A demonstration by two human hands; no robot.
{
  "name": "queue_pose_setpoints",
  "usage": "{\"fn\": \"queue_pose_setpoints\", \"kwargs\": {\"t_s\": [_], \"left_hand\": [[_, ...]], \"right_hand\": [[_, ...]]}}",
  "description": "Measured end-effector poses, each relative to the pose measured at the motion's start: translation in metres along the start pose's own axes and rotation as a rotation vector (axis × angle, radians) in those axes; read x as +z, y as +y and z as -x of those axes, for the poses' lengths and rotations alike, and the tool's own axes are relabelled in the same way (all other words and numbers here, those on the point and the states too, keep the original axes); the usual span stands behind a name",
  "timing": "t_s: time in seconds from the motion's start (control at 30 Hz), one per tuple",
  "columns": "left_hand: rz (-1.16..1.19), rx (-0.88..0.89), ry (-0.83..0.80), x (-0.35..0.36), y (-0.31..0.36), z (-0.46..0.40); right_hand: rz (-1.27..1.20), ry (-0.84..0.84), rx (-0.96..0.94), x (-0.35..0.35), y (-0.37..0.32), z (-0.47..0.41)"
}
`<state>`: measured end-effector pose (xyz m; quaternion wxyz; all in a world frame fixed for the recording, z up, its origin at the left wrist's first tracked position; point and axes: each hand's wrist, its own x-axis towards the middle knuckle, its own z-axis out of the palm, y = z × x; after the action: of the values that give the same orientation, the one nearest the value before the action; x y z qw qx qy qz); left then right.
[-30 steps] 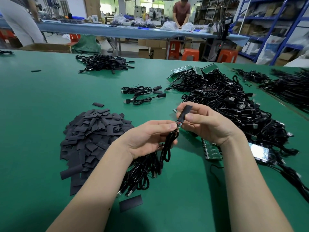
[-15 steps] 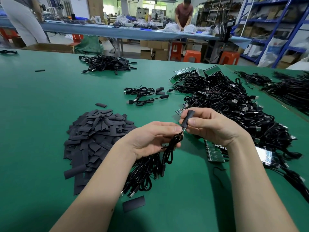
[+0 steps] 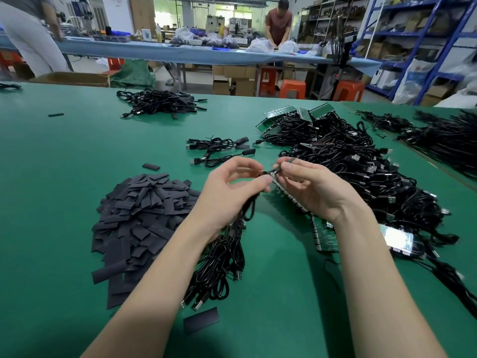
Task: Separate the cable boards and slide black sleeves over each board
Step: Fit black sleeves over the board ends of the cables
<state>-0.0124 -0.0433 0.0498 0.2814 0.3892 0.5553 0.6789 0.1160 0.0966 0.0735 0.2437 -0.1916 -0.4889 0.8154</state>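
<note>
My left hand (image 3: 232, 195) grips a bundle of black USB cables (image 3: 222, 257) that hangs from it to the table; its thumb and forefinger meet a cable end at the tip of a board strip. My right hand (image 3: 312, 187) pinches the top of that green board strip (image 3: 286, 192), which slants down under its palm. A small dark band (image 3: 290, 160) lies on the right forefinger; I cannot tell whether it is a sleeve. The pile of flat black sleeves (image 3: 144, 213) lies to the left of my left forearm.
A big heap of black cables with boards (image 3: 356, 171) fills the table's right side. Green board panels (image 3: 325, 236) lie under my right wrist. Sleeved cables (image 3: 219, 148) lie just beyond my hands, and a loose sleeve (image 3: 201, 319) lies near the front. Another cable pile (image 3: 160, 102) is far left.
The long black sleeve that stuck up from my right fingers no longer shows. A board strip now runs under my right hand, and my left fingers have spread a little.
</note>
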Motion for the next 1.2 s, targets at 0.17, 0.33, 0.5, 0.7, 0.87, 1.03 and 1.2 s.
{"fn": "queue_pose_setpoints", "kwargs": {"t_s": [0.17,0.33,0.5,0.7,0.87,1.03,1.2], "left_hand": [[-0.230,0.246,0.043,-0.002,0.000,0.000],[-0.378,0.367,0.113,-0.001,0.000,0.003],[-0.353,0.337,0.163,0.003,0.000,0.004],[-0.280,0.287,0.153,0.004,0.002,0.004],[-0.244,0.284,0.148,0.003,0.001,0.004],[-0.210,0.278,0.137,0.003,0.001,0.004],[-0.200,0.264,0.146,0.002,0.002,0.004]], "right_hand": [[-0.124,0.040,-0.012,0.001,0.001,-0.003],[-0.119,0.036,-0.001,0.003,0.000,-0.002],[-0.085,0.011,-0.005,0.005,0.000,-0.003],[-0.007,-0.014,-0.036,0.005,0.000,-0.001],[0.019,-0.048,-0.045,0.008,0.002,0.000],[-0.003,-0.041,-0.044,0.011,0.003,0.000],[0.004,-0.053,-0.033,0.011,0.003,0.001]]}}
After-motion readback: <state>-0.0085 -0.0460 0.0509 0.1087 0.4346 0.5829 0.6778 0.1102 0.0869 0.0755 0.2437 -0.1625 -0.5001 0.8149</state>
